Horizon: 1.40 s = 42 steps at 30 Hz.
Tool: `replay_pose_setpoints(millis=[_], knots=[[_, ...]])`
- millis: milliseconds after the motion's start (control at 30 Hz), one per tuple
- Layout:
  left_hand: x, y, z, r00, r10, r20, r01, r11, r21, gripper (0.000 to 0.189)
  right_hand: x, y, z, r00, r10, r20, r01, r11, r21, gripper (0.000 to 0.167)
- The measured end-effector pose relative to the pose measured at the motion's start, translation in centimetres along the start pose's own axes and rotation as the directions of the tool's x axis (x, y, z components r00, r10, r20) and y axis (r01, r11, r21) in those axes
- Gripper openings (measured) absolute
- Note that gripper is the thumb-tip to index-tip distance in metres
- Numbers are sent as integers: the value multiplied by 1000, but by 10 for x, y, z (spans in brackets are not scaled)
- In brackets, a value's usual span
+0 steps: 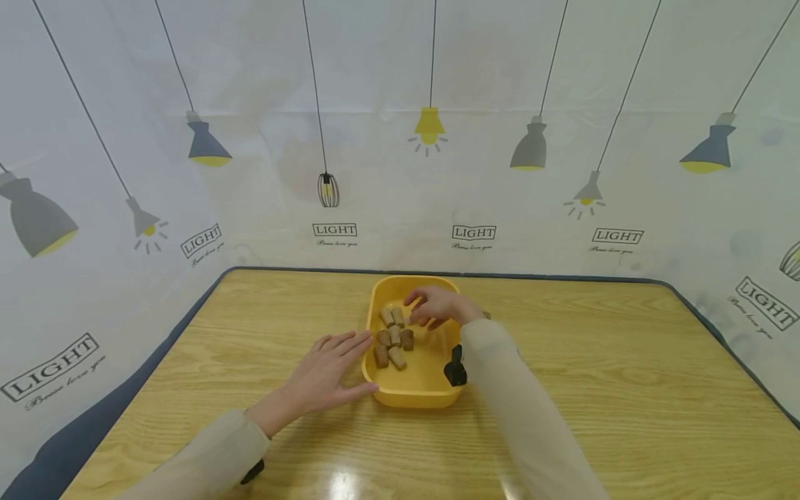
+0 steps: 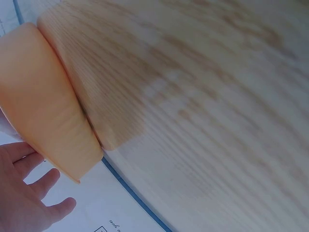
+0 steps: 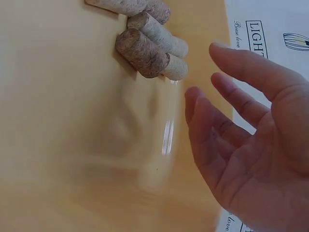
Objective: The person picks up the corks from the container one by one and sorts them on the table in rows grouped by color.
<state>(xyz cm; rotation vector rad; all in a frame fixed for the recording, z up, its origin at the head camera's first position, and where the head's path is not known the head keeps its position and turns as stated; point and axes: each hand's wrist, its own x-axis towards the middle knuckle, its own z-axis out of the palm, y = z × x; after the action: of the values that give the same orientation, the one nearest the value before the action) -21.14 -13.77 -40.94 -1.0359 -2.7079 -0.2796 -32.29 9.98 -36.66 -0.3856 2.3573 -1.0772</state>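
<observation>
A yellow plastic box (image 1: 431, 375) holds several corks, some pale and some brown, grouped along its left side. One brown cork (image 3: 142, 53) lies at the near end of the group in the right wrist view. Over the far part of the box hovers my right hand (image 1: 434, 305), thumb and fingers apart and loosely bent, with nothing between them. My left hand (image 1: 331, 368) spreads its straight fingers along the left side of the box, fingertips right at the rim. In the left wrist view, the fingers (image 2: 46, 183) are beside the box wall (image 2: 53, 101).
The box stands on a wood-grain table (image 1: 600, 361) near its back edge. Behind rises a pale backdrop (image 1: 387, 83) printed with lamps. Just right of the box, a small brown thing (image 1: 486, 315) shows past my right wrist. A black device (image 1: 456, 368) sits by the right sleeve.
</observation>
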Motion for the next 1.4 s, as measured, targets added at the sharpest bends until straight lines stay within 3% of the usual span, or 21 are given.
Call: replay_pose_setpoints(millis=[333, 633, 1167, 1400], knots=[[0, 0, 0, 1000, -5, 6, 5, 1000, -11, 76, 6, 5, 5, 996, 86, 27, -87, 996, 3, 35], [-1, 0, 0, 1000, -3, -2, 3, 1000, -11, 76, 9, 9, 12, 984, 148, 102, -150, 989, 14, 38], [0, 0, 0, 1000, -3, -3, 3, 1000, -4, 76, 15, 11, 19, 979, 158, 126, -137, 978, -159, 35], [0, 0, 0, 1000, -1, -2, 1, 1000, -1, 76, 17, 12, 20, 981, 143, 130, -122, 980, -159, 31]])
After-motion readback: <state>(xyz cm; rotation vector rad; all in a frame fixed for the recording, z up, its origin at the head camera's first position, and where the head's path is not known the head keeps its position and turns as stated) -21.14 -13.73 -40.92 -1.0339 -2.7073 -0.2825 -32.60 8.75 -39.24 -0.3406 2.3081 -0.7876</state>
